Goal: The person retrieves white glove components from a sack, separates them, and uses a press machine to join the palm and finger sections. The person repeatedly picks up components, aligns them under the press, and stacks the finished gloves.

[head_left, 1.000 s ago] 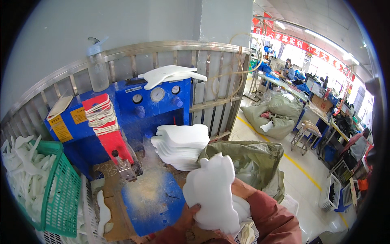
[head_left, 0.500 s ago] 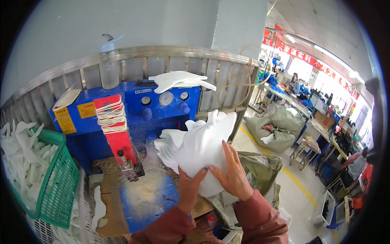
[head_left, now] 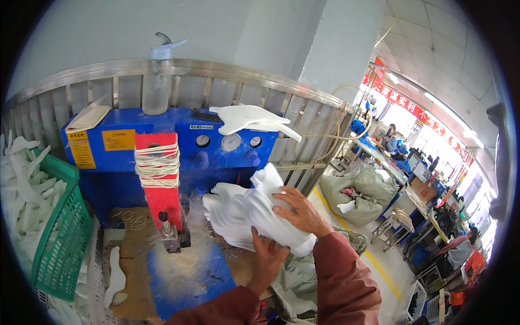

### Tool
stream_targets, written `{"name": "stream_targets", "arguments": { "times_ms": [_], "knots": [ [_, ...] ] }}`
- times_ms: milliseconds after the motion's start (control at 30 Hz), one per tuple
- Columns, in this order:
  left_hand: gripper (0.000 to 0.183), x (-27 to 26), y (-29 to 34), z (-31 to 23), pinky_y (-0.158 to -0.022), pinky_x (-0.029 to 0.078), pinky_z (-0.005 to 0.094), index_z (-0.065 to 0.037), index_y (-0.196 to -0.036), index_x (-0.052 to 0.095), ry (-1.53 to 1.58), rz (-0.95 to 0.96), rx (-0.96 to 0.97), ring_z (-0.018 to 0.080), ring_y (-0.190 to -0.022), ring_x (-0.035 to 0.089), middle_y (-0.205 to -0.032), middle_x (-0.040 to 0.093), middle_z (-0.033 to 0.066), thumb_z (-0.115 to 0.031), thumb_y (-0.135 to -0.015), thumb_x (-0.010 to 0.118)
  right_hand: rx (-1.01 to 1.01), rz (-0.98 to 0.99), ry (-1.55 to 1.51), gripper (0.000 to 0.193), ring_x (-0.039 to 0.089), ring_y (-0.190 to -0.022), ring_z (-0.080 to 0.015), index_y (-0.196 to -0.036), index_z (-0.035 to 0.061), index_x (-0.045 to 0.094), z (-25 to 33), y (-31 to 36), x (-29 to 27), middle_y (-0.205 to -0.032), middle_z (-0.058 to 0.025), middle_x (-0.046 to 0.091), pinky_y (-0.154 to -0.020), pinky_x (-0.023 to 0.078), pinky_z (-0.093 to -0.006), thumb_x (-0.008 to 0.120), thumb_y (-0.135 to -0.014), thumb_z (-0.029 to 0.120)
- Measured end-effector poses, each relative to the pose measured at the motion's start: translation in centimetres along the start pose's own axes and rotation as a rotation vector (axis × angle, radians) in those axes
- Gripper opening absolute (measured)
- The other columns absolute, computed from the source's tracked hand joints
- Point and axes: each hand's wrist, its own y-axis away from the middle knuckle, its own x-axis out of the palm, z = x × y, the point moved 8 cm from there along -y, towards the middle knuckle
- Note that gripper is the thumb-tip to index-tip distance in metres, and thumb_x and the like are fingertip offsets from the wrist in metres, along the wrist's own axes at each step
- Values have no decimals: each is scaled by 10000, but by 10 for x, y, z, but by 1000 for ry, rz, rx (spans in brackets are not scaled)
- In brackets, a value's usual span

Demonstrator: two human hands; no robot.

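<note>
Sheets [head_left: 260, 212] are grasped by left hand [head_left: 267, 261] and right hand [head_left: 304, 210], seemingly for aligning (contact partly hidden); even grip is needed.

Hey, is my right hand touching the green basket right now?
No, the right hand is on the white pieces, well to the right of the green basket.
</note>
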Motion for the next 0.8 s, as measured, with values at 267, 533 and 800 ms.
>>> {"name": "stream_targets", "arguments": {
  "times_ms": [267,533,800],
  "knots": [
    [1173,-19,1,22,-1201,350,487,-140,-1643,-198,-10,-9,15,347,-1535,301,-1671,188,210,56,-911,698,-84,169,-111,490,622,-1241,-364,-1371,45,644,-5,-29,12,-1326,-190,647,-1062,480,-416,679,-1016,380],
    [1054,-19,-8,7,-1211,332,465,-8,-1652,-27,-243,58,165,350,-1523,332,-1618,304,240,-1,-921,732,-7,359,-224,479,590,-1308,-285,-1405,35,634,-17,-52,12,-1375,-158,641,-1128,431,-371,581,-1077,381],
    [722,-13,-32,-25,-1169,359,438,76,-1498,358,-438,56,395,337,-1356,494,-1457,493,248,-68,-909,749,-94,305,-320,417,578,-1308,-262,-1368,10,643,16,-57,-34,-1392,-123,617,-1129,430,-383,597,-1061,289]
  ]
}}
